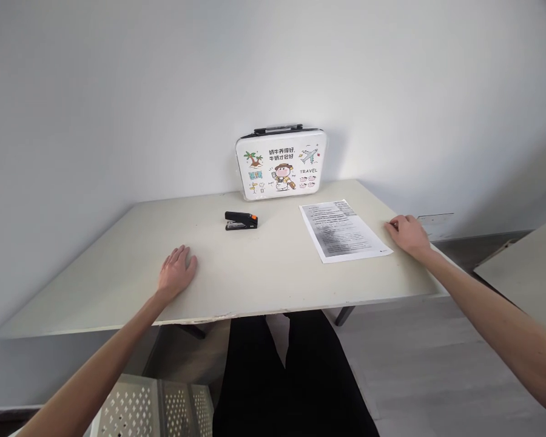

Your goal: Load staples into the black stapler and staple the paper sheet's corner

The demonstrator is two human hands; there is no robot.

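My left hand (176, 271) lies flat on the pale table (264, 273) near its front edge, with the fingers stretched out and nothing in it. Beyond it, a black stapler (241, 221) with an orange part rests on its base. On the right side of the table my right hand (408, 233) rests with loosely bent fingers, thumb apart, and a dark gap or shadow beneath them. Just left of that hand, not touching it, lies a printed sheet of paper (343, 230).
A white case (282, 164) with cartoon prints and a black handle stands at the table's back against the wall (164, 91). Below at the left is a perforated light plastic crate (131, 406). Another pale surface (528, 261) shows at the right edge.
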